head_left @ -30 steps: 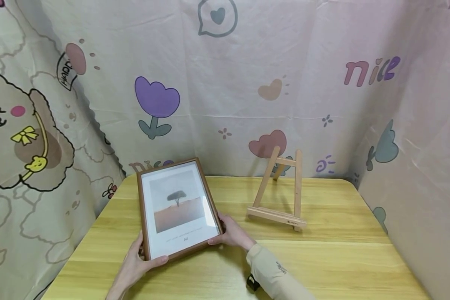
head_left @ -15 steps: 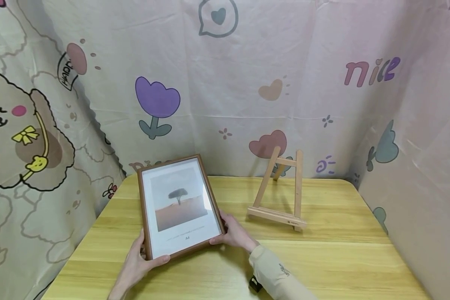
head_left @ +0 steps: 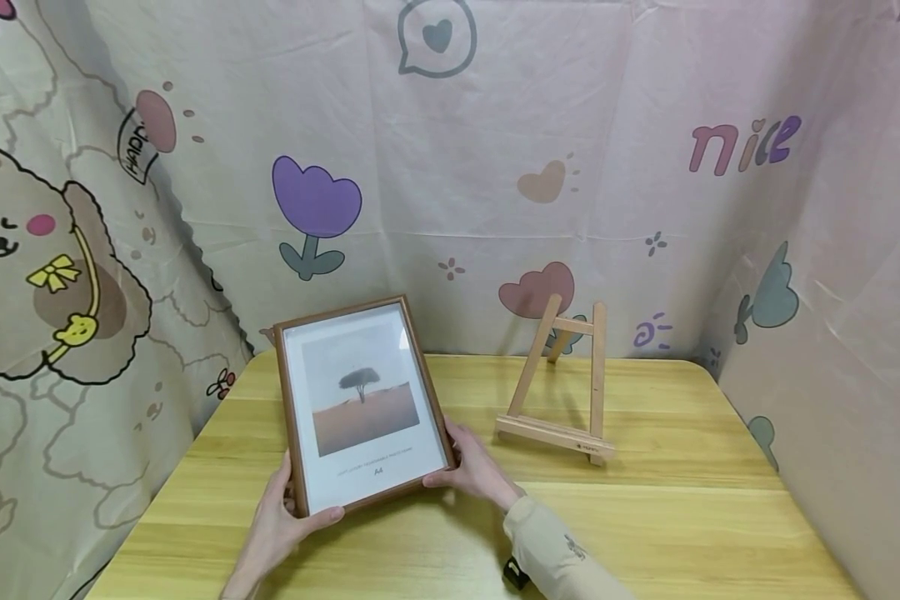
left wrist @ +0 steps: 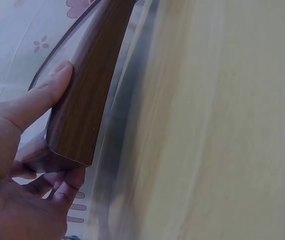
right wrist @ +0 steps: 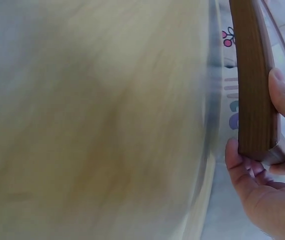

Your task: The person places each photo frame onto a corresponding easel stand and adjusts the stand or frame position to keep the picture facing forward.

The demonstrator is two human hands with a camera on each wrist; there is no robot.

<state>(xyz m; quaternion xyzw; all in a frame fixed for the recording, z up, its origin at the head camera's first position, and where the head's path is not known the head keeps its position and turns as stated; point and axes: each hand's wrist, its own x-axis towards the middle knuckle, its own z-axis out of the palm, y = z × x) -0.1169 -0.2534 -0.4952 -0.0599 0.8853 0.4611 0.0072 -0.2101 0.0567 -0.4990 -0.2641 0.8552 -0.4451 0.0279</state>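
Observation:
Between both hands a brown wooden picture frame (head_left: 362, 481) is held tilted, its front with a tree print facing the head camera. My left hand (head_left: 279, 518) grips the lower left corner, thumb over the front edge. At the lower right corner my right hand (head_left: 474, 468) grips in the same way. In the left wrist view the frame's brown edge (left wrist: 90, 90) shows above the curled fingers (left wrist: 71, 187). The right wrist view shows the other corner of the frame (right wrist: 255, 85), with the thumb (right wrist: 282, 95) on its front and fingers beneath.
A small light wooden easel (head_left: 555, 433) stands on the yellow wood-grain table (head_left: 682, 517), right of the picture frame. A printed cloth (head_left: 435, 167) hangs behind the table and along both sides. A small black object (head_left: 515, 573) shows at the right sleeve.
The picture frame has risen slightly and stands more upright toward the head camera, both hands moving with it. The easel stays where it was.

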